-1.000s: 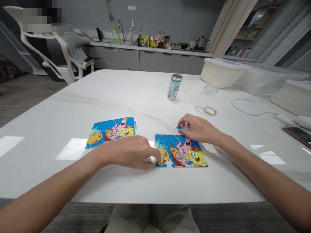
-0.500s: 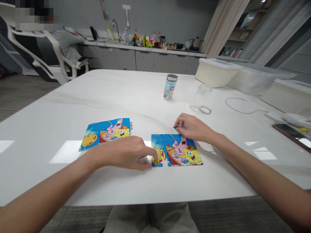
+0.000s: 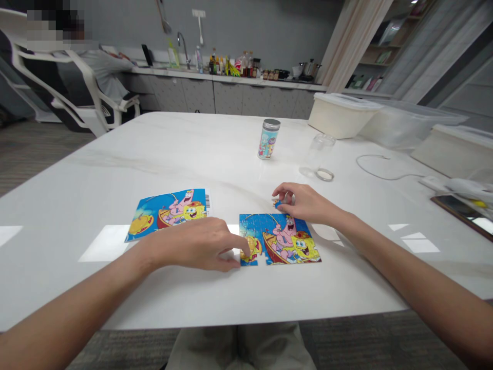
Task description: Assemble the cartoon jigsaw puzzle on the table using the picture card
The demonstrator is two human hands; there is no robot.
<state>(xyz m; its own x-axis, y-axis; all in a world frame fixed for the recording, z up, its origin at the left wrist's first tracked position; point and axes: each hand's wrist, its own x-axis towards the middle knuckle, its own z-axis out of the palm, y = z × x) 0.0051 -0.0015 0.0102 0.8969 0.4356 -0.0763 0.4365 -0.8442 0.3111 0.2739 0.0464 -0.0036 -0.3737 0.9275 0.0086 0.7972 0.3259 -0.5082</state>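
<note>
My left hand (image 3: 200, 244) rests on the table with its index fingertip on the left part of a nearly assembled jigsaw puzzle (image 3: 285, 239). Its thumb lies by the puzzle's lower left corner. A gap shows in the puzzle's bottom edge. Just beyond the upper edge is my right hand (image 3: 302, 201), thumb and index finger apart. A small blue and orange puzzle piece (image 3: 277, 204) is at its thumb tip. Left of the puzzle, partly behind my left hand, lies a picture card (image 3: 169, 210) with the same cartoon scene.
Farther back stand a cartoon-printed tin (image 3: 268, 140) and a clear jar (image 3: 319, 154) with a ring-like lid (image 3: 324, 174) beside it. Storage boxes (image 3: 342, 115), a cable (image 3: 370, 172) and a phone (image 3: 464, 213) are at the right. A person sits in a chair (image 3: 92, 92) at far left.
My right hand's index finger has lifted from its pinch, and more of the puzzle piece shows by the thumb. My left hand has stayed in place on the puzzle.
</note>
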